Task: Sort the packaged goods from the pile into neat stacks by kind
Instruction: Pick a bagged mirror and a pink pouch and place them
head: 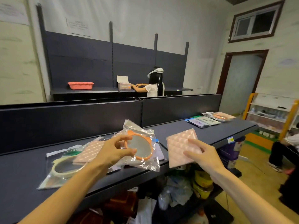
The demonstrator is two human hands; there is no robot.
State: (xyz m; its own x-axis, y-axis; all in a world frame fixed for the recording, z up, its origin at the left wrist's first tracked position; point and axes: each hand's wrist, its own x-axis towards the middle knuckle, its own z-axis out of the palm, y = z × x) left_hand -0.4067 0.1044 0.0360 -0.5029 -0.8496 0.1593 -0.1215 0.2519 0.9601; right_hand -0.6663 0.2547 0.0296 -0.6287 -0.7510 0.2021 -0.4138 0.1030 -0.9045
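Pink quilted pad [182, 147] gripped by right hand [206, 155]; bagged orange mirror [141, 147] pinched by left hand [113, 151]; pile [68, 162] beneath left fingers unsorted; stacks [210, 119] beyond right fingers begun.

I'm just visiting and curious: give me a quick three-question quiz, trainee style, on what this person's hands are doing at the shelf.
1. True or false: the left hand pinches the bagged orange mirror.
2. What does the right hand hold? A) a pink quilted square B) a red basket C) a phone case
3. Fill in: the bagged yellow mirror lies on the dark shelf to the ______ of the orange one.

Key: 1 true. 2 A, the pink quilted square. 3 left.
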